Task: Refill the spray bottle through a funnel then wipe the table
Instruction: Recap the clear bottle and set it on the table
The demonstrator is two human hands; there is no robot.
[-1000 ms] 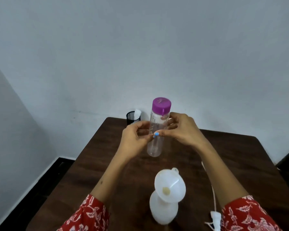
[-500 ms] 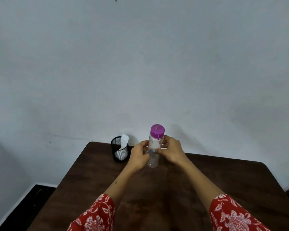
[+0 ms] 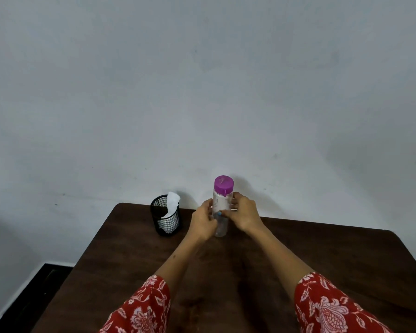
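A dark brown wooden table (image 3: 286,248) with rounded far corners fills the lower half of the head view, its grain showing faint streaks. Behind its far edge rises a plain pale grey-white wall (image 3: 202,92) with a few small dark specks. At the lower left, beside the table's left edge, a strip of dark floor (image 3: 27,299) meets the wall along a white skirting line.

Near the table's far left corner stands a black wire-mesh cup (image 3: 165,218), with a crumpled white tissue (image 3: 172,203) sticking up out of it.

Just to the right of the cup, close to the far edge, is a clear plastic bottle (image 3: 222,205), upright, with a bright purple screw cap (image 3: 223,184) that has a small tab hanging at its front. The body is see-through and slim; whether its base touches the wood cannot be told.

Both hands hold the bottle around its middle. The left hand (image 3: 203,221) curls around its left side, fingers bent against the plastic. The right hand (image 3: 244,212) wraps the right side, fingers curved behind and thumb across the front, its nail painted blue. Both forearms reach out from red sleeves (image 3: 332,306) printed with pale flowers.
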